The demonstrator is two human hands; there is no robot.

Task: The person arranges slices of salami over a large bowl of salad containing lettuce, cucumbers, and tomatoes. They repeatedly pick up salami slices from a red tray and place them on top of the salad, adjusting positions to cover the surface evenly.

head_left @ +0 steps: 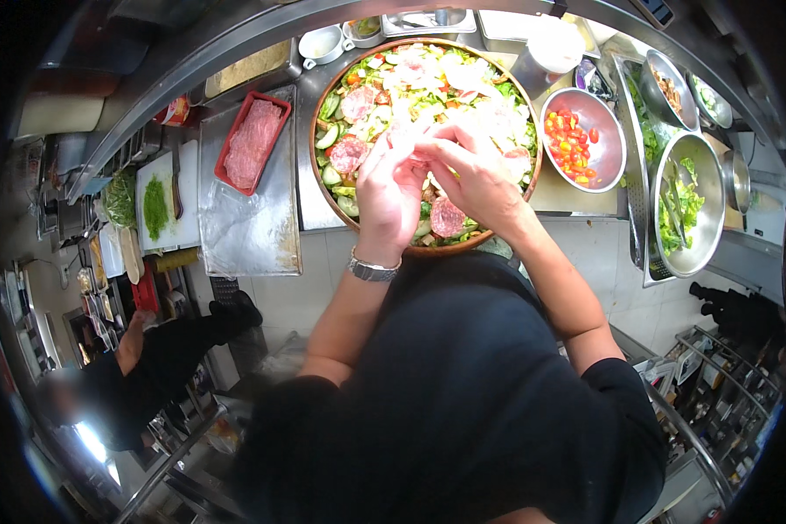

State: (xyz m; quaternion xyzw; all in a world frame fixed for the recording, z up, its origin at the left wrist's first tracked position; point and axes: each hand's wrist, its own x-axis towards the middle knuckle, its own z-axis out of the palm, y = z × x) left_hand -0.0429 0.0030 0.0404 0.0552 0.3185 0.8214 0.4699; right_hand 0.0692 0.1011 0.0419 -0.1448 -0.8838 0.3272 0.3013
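Several meat slices [447,217] lay on the salad [450,74] inside the wooden bowl [313,144], below the left hand [389,196] and right hand [476,179], fingers bent, tips close together; whether they pinched anything, I couldn't tell. Salad reached near the rim, so a low wrist might have spilled some. Glare hid its middle.

One Large Round Brown Wooden Bowl [452,248], Two Bare Hands: One Left Hand [389,194], One Right Hand [479,181]

Countable: at least four round pink-speckled slices of cured meat [447,218], any others washed out by glare. Also one silver metal wristwatch [373,268]; one red rectangular tray [235,184]; one flat silver metal tray [266,236]; two small round white handled cups [322,44]; at least four round silver steel bowls [608,155]; at least one other person in black clothing [175,358]. Too many to count: small red-and-yellow tomatoes [568,144].
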